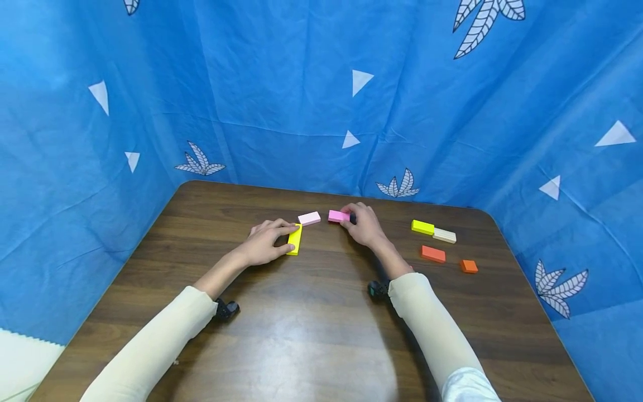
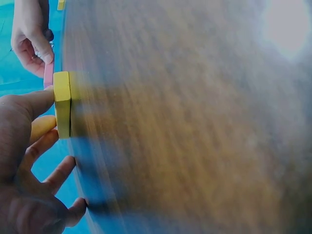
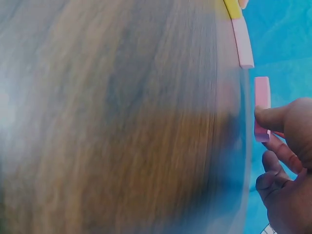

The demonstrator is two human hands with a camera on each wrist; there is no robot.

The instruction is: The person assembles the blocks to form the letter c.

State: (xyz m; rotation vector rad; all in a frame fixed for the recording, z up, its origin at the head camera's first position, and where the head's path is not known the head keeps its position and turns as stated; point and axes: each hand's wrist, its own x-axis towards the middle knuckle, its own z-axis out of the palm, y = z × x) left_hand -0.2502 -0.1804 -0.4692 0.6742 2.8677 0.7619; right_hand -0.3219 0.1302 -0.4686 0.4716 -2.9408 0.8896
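Observation:
On the brown table (image 1: 311,335), my left hand (image 1: 285,239) pinches a yellow block (image 1: 295,239) between thumb and forefinger; the block stands on its long edge. In the left wrist view the yellow block (image 2: 62,102) sits at my fingertips (image 2: 41,100). My right hand (image 1: 346,219) grips the end of a bright pink block (image 1: 336,215) near the table's back edge. The right wrist view shows the thumb (image 3: 273,117) pressed against this pink block (image 3: 262,102). A pale pink block (image 1: 309,218) lies flat between the two hands, touched by neither.
At the right lie a yellow-green block (image 1: 422,226) end to end with a cream block (image 1: 444,235), an orange block (image 1: 433,254) and a small orange block (image 1: 469,266). Blue patterned cloth (image 1: 321,111) walls the table on three sides.

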